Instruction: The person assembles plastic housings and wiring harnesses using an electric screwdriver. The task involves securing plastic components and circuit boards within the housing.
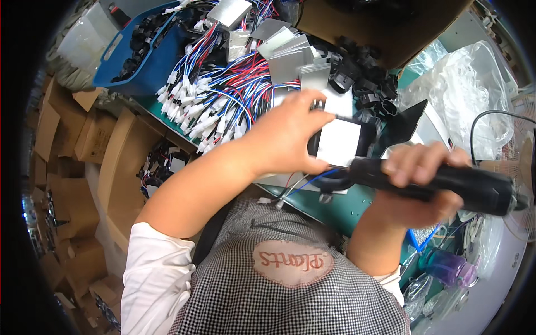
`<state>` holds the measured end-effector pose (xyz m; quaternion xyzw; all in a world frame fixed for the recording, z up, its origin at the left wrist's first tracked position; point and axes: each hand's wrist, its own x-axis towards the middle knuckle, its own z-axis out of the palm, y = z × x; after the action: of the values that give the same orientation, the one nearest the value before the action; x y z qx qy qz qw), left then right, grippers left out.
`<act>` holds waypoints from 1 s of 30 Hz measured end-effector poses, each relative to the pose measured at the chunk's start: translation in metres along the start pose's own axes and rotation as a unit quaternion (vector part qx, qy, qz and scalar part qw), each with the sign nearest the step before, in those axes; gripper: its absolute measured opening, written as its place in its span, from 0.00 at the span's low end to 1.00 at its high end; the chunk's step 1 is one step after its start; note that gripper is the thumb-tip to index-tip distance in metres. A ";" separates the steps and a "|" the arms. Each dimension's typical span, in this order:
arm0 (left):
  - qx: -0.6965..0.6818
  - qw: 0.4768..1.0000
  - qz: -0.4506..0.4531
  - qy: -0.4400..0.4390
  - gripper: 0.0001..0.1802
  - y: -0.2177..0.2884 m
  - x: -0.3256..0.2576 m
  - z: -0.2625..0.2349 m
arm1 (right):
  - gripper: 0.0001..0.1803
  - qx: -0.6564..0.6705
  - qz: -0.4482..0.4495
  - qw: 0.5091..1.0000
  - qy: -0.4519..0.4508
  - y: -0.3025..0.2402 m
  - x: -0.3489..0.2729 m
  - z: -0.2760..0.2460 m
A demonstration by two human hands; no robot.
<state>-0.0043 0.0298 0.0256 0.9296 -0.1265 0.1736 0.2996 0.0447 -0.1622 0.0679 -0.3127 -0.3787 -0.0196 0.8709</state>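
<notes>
Black-framed part (341, 142) with a white metal plate sits on the green bench, just past the person's chest, its left edge hidden under the left hand (287, 137), whose fingers clamp round it. Right hand (416, 181) wraps shut on a black power screwdriver (441, 184); the tool's tip is blurred and seems to meet the part's lower edge. Behind lies a heap of red, blue and white wire harnesses (215, 92), metal plates (290, 56) and black plastic clips (363, 72), partly cut off by a cardboard box (391, 28).
</notes>
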 end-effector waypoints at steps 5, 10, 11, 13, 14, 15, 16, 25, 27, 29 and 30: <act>0.064 0.984 0.000 0.165 0.38 -0.003 0.010 -0.066 | 0.27 0.081 -0.048 0.996 0.007 -0.046 0.009 -0.005; -0.291 0.879 -0.093 0.366 0.31 -0.044 -0.057 -0.114 | 0.27 0.093 -0.024 0.994 0.043 -0.045 0.003 -0.016; -0.265 0.864 -0.061 0.423 0.29 -0.067 -0.088 -0.117 | 0.27 0.079 -0.014 0.995 0.053 -0.043 0.001 -0.016; -0.359 0.763 -0.107 0.527 0.27 -0.084 -0.133 -0.121 | 0.28 0.084 -0.012 0.994 0.071 -0.040 -0.001 -0.019; -0.356 0.723 -0.154 0.572 0.26 -0.100 -0.165 -0.122 | 0.28 0.073 -0.014 0.993 0.091 -0.040 -0.001 -0.022; -0.352 0.677 -0.201 0.615 0.26 -0.117 -0.198 -0.119 | 0.28 0.059 -0.015 0.992 0.110 -0.040 -0.002 -0.026; -0.325 0.632 -0.268 0.651 0.26 -0.129 -0.227 -0.112 | 0.26 0.062 -0.011 0.993 0.099 -0.039 -0.002 -0.031; -0.305 0.303 -0.666 0.610 0.29 -0.159 -0.431 -0.011 | 0.24 0.058 0.017 0.996 0.072 -0.025 -0.007 -0.053; -0.331 0.308 -0.636 0.625 0.29 -0.170 -0.431 -0.017 | 0.24 0.054 0.018 0.995 0.079 -0.022 -0.008 -0.055; -0.346 0.405 -0.502 0.681 0.30 -0.182 -0.426 -0.035 | 0.25 0.042 0.006 0.994 0.097 -0.018 -0.011 -0.055; -0.343 0.420 -0.472 0.695 0.30 -0.189 -0.401 -0.045 | 0.25 0.036 0.008 0.994 0.103 -0.017 -0.012 -0.054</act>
<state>-0.3152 0.2581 -0.1969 0.2273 0.5343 0.5343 0.6143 0.0667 -0.2086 0.0403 -0.2808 -0.2846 -0.0312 0.9161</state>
